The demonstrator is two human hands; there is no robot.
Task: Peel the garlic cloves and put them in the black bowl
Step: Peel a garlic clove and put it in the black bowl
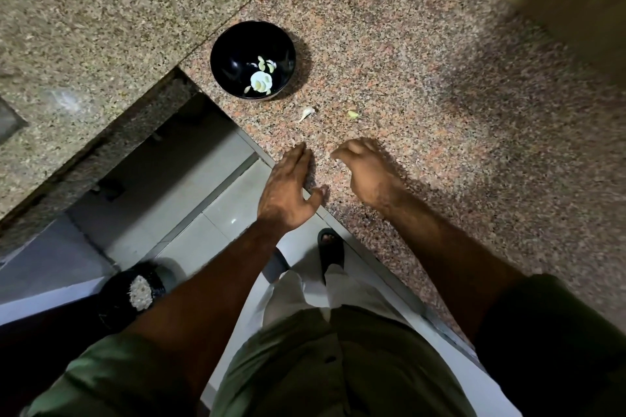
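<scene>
A: Start big. What carries everything?

B: The speckled pinkish granite counter (440, 85). At about eleven o'clock from the hands stands the round glossy black bowl (252, 59), with several pale peeled garlic cloves (261, 79) lying in its bottom.

A: And the hands?

B: The left hand (288, 189) lies over the counter's edge, fingers straight, holding nothing. The right hand (366, 173) hovers just beside it, fingers loosely curled down; it looks empty, though blur hides the fingertips.

A: What's left to peel?

B: One small whitish unpeeled garlic clove (306, 113) on the counter, between the hands and the bowl, at twelve o'clock from the left hand, eleven from the right. Its long axis runs from one o'clock to seven. The left fingertips are slightly nearer. A tiny yellowish scrap (353, 114) lies at three o'clock from the clove.
</scene>
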